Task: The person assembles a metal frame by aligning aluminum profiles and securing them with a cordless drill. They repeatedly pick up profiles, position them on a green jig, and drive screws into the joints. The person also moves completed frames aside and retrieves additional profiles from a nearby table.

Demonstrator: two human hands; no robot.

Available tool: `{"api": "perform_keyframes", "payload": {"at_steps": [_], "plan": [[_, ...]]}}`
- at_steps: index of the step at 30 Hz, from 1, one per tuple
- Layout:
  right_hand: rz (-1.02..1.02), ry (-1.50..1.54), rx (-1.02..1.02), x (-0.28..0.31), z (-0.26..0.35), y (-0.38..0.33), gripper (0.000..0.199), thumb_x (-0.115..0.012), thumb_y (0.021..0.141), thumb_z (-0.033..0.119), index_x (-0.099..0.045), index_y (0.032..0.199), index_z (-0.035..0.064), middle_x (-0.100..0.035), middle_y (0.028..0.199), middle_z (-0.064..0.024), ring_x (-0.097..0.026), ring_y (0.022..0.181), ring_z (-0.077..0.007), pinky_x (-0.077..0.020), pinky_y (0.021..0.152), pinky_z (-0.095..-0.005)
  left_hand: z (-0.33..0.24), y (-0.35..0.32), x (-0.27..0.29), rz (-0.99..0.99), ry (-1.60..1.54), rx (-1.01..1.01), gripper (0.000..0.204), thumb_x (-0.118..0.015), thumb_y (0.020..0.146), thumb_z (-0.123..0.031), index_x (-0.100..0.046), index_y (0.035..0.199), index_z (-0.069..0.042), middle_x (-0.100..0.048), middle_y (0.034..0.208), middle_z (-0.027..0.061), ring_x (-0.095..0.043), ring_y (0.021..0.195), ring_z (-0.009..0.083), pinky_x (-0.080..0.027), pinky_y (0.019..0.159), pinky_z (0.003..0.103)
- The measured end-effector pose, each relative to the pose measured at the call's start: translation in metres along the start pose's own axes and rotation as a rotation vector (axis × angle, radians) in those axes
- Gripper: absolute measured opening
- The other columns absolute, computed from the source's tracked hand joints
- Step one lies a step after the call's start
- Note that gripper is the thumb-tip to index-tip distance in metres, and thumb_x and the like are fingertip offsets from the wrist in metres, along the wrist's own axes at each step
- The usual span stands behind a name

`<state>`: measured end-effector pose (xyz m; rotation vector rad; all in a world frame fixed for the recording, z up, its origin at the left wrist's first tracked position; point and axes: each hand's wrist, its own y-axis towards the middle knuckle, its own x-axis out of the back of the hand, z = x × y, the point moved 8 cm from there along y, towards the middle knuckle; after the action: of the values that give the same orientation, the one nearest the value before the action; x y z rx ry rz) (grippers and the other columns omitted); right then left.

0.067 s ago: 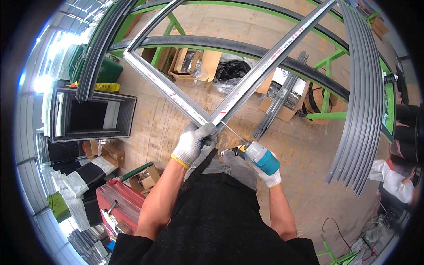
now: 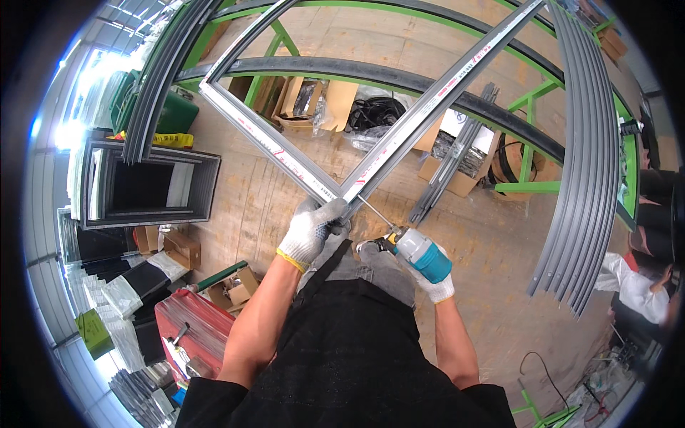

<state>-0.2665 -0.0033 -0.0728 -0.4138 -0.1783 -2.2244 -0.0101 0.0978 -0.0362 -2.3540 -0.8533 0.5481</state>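
My left hand (image 2: 314,228), gloved, is wrapped tight around the frame corner (image 2: 341,194), fingers clamped where the two grey profiles meet in a V. My right hand (image 2: 428,274), also gloved, is closed around the teal drill (image 2: 422,255); its long bit (image 2: 372,211) angles up-left and its tip sits at the corner joint, just beside my left glove. The frame lies over green trestles (image 2: 528,167), above a plywood floor (image 2: 250,192). Curved grey profiles (image 2: 581,178) stacked right. Cardboard boxes (image 2: 300,100) under the frame. Red toolbox (image 2: 193,324) lower left, dark frames (image 2: 146,184) stacked left. Another person's white sleeve (image 2: 638,292) at right edge.
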Motion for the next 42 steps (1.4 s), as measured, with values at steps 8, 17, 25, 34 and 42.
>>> {"api": "perform_keyframes", "payload": {"at_steps": [8, 17, 25, 34, 42], "plan": [[-0.184, 0.809, -0.446, -0.002, -0.032, 0.002, 0.043, -0.092, 0.08, 0.015, -0.072, 0.116, 0.0005, -0.078, 0.108, -0.0126, -0.076, 0.097, -0.0226, -0.0592, 0.086, -0.0344, 0.0, 0.0, 0.0, -0.044, 0.017, -0.01, 0.033, -0.076, 0.092, -0.025, -0.064, 0.106, 0.002, -0.064, 0.083, 0.0062, -0.058, 0.067, 0.0135, -0.048, 0.061, 0.028], [-0.056, 0.628, -0.379, 0.002, -0.036, -0.006, 0.032, -0.058, 0.103, 0.002, -0.063, 0.133, -0.0049, -0.072, 0.125, -0.0138, -0.073, 0.107, -0.0223, -0.0618, 0.093, -0.0363, -0.003, -0.004, -0.003, -0.057, 0.004, -0.003, 0.031, -0.075, 0.093, -0.024, -0.065, 0.106, 0.002, -0.064, 0.082, 0.0064, -0.058, 0.065, 0.0129, -0.047, 0.061, 0.028], [-0.2, 0.081, -0.262, 0.05, -0.016, -0.039, 0.038, -0.082, 0.089, 0.005, -0.071, 0.125, 0.0015, -0.076, 0.117, -0.0087, -0.074, 0.102, -0.0195, -0.0603, 0.087, -0.0346, -0.011, -0.005, -0.006, -0.016, 0.126, 0.008, 0.031, -0.073, 0.094, -0.025, -0.065, 0.108, 0.001, -0.067, 0.084, 0.0055, -0.059, 0.067, 0.0125, -0.049, 0.062, 0.028], [-0.601, 0.233, -0.451, 0.049, 0.006, -0.08, 0.024, -0.081, 0.086, -0.001, -0.073, 0.108, 0.0049, -0.075, 0.099, -0.0025, -0.07, 0.089, -0.0132, -0.057, 0.079, -0.0317, -0.011, -0.013, -0.029, 0.367, 0.523, -0.007, 0.034, -0.066, 0.098, -0.024, -0.067, 0.117, 0.004, -0.069, 0.093, 0.0071, -0.063, 0.078, 0.0137, -0.05, 0.068, 0.027], [-0.995, 0.277, -0.52, -0.004, 0.082, -0.106, 0.03, -0.079, 0.089, 0.0, -0.07, 0.117, 0.0047, -0.074, 0.104, -0.0035, -0.07, 0.094, -0.0153, -0.0569, 0.081, -0.0313, -0.073, -0.018, -0.019, 0.723, 0.499, 0.347, 0.031, -0.059, 0.101, -0.02, -0.068, 0.122, 0.002, -0.071, 0.093, 0.0068, -0.065, 0.075, 0.0127, -0.051, 0.063, 0.024]]}}
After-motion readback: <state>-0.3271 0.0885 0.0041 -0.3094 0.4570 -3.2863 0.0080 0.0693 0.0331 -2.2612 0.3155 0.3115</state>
